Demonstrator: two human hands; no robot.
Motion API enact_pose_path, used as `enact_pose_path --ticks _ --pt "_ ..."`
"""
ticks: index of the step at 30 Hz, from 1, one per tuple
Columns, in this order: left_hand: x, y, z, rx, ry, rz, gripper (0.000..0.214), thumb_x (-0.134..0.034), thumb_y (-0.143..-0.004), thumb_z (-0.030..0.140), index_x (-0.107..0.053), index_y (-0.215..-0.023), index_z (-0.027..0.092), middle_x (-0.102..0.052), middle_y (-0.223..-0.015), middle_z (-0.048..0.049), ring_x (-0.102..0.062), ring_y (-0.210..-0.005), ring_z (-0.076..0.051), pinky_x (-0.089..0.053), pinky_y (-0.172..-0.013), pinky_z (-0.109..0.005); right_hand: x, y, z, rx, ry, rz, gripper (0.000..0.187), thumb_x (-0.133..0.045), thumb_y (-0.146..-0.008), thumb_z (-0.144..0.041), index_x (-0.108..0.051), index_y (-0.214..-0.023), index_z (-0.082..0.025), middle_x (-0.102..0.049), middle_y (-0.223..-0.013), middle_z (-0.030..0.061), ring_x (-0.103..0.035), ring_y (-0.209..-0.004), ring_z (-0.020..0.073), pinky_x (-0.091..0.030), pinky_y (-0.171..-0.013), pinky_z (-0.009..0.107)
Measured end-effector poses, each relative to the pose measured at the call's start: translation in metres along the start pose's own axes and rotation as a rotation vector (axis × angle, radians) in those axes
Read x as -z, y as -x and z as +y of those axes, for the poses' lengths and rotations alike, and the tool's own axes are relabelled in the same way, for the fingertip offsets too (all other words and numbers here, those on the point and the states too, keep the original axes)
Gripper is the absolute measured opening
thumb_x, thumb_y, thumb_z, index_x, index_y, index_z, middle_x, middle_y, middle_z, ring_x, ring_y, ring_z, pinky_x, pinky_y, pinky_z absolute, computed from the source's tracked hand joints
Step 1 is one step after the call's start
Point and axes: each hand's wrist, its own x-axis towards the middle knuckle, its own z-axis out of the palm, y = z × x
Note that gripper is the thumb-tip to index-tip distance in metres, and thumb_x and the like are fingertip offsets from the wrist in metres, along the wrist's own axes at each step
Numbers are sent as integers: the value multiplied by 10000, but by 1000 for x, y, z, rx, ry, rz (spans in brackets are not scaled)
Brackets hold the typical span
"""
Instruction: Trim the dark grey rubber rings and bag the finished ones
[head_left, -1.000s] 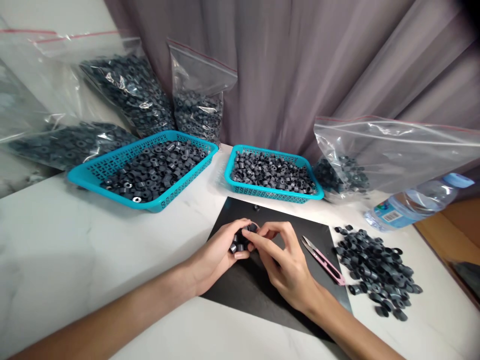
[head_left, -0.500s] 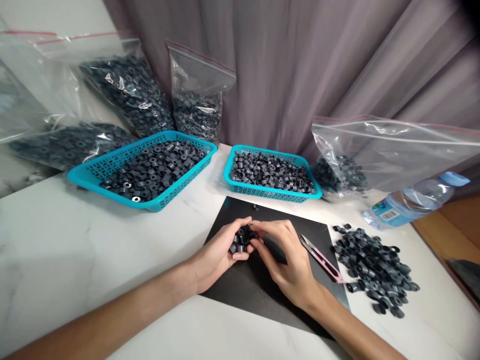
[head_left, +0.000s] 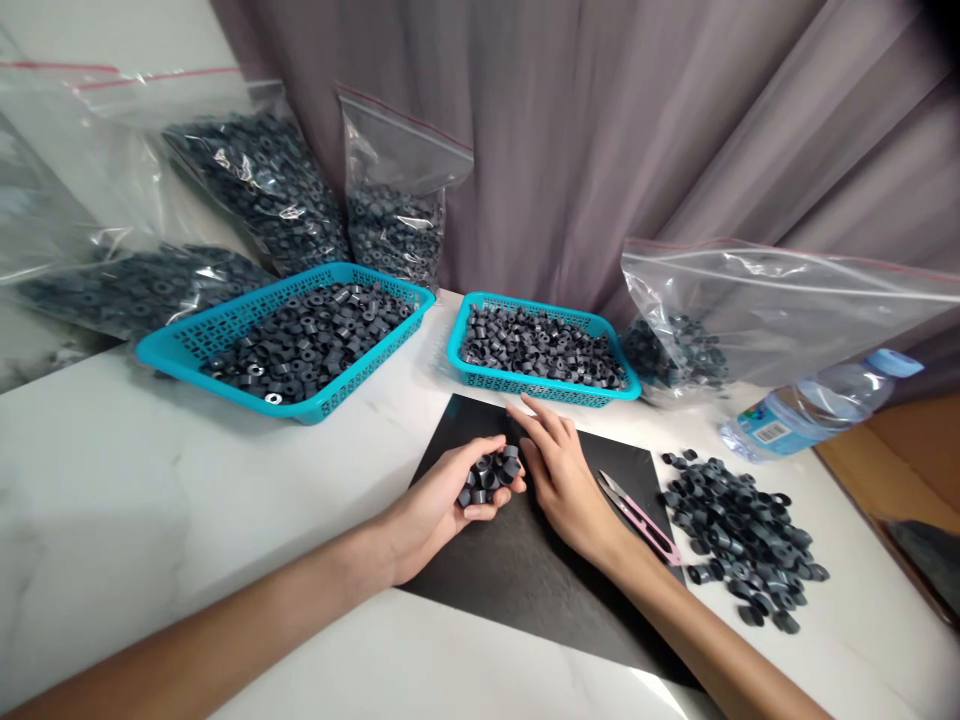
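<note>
My left hand (head_left: 442, 497) is cupped palm up over the black mat (head_left: 525, 570), holding a small heap of dark grey rubber rings (head_left: 491, 477). My right hand (head_left: 561, 475) lies just right of it, fingers stretched forward and flat towards the far edge of the mat, where one loose ring had been lying; the fingertips now cover that spot. The right hand holds nothing that I can see.
Two teal baskets (head_left: 187, 345) (head_left: 457, 352) of rings stand behind the mat. Pink-handled snips (head_left: 645, 522) lie on the mat's right edge, beside a loose pile of rings (head_left: 739, 535). Zip bags of rings (head_left: 262, 190) (head_left: 780, 310) and a water bottle (head_left: 817, 400) line the back and right.
My right hand has left the rings in my left palm, opened, and reached forward along the mat. My left hand stays cupped with its rings.
</note>
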Motion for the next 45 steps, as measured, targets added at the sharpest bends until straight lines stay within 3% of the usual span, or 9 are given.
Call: enact_pose_path --ticks 3,6,10,13,16,20,24,36,45 --pt "0 1 0 -15 -21 -3 257 -586 -924 337 -647 -806 117 -633 -759 -63 -492 -582 -73 -253 -417 -144 -4 -2 5 42 0 -36 473 -440 -986 -91 -539 -1407 -283 -508 -1480 91 -485 -1244 263 -446 -1060 552" --pt "0 2 0 -30 -38 -16 259 -596 -924 356 -652 -836 119 -636 -780 -62 -499 -601 -75 -250 -425 -143 -4 -5 6 12 -50 53 325 -511 -971 -110 -664 -1230 -234 -656 -1260 105 -562 -1154 255 -487 -1009 500" --pt "1 3 1 -44 -60 -31 268 -607 -924 376 -656 -864 120 -630 -793 -53 -498 -613 -71 -252 -435 -142 2 -4 0 -42 -73 175 168 -546 -964 -125 -686 -1022 -198 -682 -1015 78 -629 -981 222 -527 -889 404" --pt "1 2 0 -54 -68 -41 292 -614 -918 396 -659 -858 114 -636 -807 -60 -504 -621 -74 -256 -438 -147 7 2 -11 -46 -100 299 137 -539 -975 -141 -654 -1023 -198 -652 -987 67 -626 -923 204 -528 -826 368" --pt "1 2 -1 -64 -36 -15 227 -652 -886 342 -656 -842 120 -633 -808 -53 -523 -637 -83 -271 -449 -159 9 10 -21 65 -130 374 177 -569 -962 -130 -623 -1109 -213 -645 -1000 71 -629 -913 206 -535 -803 371" --pt "1 1 -3 -81 22 40 128 -676 -837 260 -634 -794 148 -582 -787 -6 -536 -664 -86 -314 -484 -170 8 13 -27 272 -80 282 257 -588 -941 -72 -620 -1134 -238 -680 -1010 75 -638 -917 216 -552 -783 387" --pt "2 2 -4 -73 34 60 106 -654 -842 254 -655 -821 150 -563 -780 7 -516 -666 -85 -335 -499 -184 6 11 -27 367 -46 221 305 -607 -933 -73 -602 -1194 -232 -703 -1010 76 -632 -899 211 -559 -755 373" --pt "2 1 -4 -79 69 15 131 -727 -839 240 -643 -816 143 -549 -796 11 -492 -654 -61 -294 -462 -155 15 12 -28 237 -142 180 238 -665 -917 -108 -679 -1112 -243 -688 -1035 65 -618 -936 209 -534 -802 398" --pt "5 0 -6 -73 62 21 119 -705 -847 243 -642 -796 157 -555 -789 6 -518 -679 -81 -340 -502 -165 15 13 -32 216 -203 142 294 -628 -941 -114 -650 -1198 -255 -720 -1033 50 -635 -922 207 -532 -796 395"
